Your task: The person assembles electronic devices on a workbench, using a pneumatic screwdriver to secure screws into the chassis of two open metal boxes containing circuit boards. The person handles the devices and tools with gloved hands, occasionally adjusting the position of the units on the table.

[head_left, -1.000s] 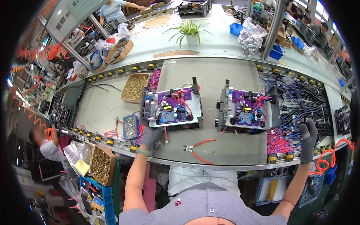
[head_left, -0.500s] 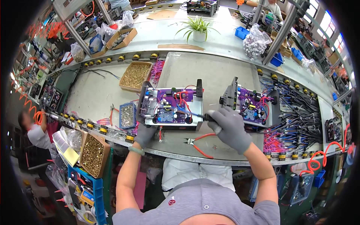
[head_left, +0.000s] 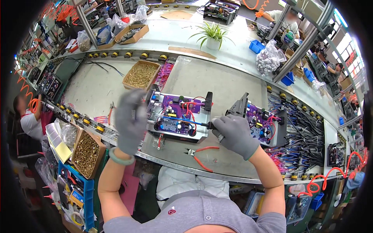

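Observation:
My right hand (head_left: 235, 134), in a grey glove, is closed round the dark handle of a screwdriver (head_left: 186, 121). Its long thin shaft points left across a purple circuit board (head_left: 176, 112) in an open metal chassis (head_left: 200, 136). My left hand (head_left: 132, 122), also gloved, is raised at the left side of that chassis, and motion smears its fingers. A second open chassis with a purple board (head_left: 258, 116) stands beyond my right hand. Orange-handled cutters (head_left: 199, 151) lie on the bench in front of the first chassis.
A cardboard box of small brass-coloured parts (head_left: 142, 75) sits at the back left. Bundles of dark cables (head_left: 303, 132) spread to the right. Another box of brass parts (head_left: 88, 153) stands at the lower left. Behind the roller line is a potted plant (head_left: 213, 42).
My left hand has lifted from the front left of the chassis and moved up and left. The screwdriver lies flatter, further across the board. The whole view has turned slightly.

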Demonstrator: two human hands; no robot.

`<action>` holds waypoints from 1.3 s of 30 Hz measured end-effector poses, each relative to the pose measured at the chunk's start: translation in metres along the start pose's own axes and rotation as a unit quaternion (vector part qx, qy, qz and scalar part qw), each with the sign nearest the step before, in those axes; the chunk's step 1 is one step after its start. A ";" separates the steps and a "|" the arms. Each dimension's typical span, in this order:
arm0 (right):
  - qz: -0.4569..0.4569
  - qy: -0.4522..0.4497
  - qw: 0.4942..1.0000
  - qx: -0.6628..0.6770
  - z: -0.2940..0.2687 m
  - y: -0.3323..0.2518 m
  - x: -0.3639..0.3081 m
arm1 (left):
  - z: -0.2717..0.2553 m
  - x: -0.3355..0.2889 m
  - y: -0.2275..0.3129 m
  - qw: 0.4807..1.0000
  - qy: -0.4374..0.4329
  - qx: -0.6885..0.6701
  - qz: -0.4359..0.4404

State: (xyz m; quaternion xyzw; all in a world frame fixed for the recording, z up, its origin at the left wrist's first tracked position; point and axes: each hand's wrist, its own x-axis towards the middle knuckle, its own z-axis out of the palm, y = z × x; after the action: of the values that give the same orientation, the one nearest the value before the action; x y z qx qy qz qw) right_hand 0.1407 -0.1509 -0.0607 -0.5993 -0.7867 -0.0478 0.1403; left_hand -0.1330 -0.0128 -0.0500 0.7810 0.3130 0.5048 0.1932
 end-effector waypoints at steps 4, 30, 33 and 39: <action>-0.010 -0.107 0.994 0.036 -0.015 0.006 0.013 | 0.061 0.005 0.043 0.937 -0.246 0.087 0.234; 0.042 -0.124 0.991 -0.010 0.010 0.002 0.013 | 0.097 -0.015 0.025 0.874 -0.284 0.238 0.314; 0.008 -0.042 0.994 -0.105 0.022 -0.004 0.007 | 0.098 -0.012 0.020 0.871 -0.254 0.221 0.358; 0.020 -0.088 0.995 -0.050 0.023 -0.002 0.006 | 0.106 -0.043 0.024 0.889 -0.244 0.252 0.296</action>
State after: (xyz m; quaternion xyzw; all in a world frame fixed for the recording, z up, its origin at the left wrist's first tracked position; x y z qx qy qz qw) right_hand 0.1334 -0.1408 -0.0808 -0.6227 -0.7808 -0.0315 0.0410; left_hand -0.0425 -0.0578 -0.1080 0.9582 0.1272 0.2368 -0.0977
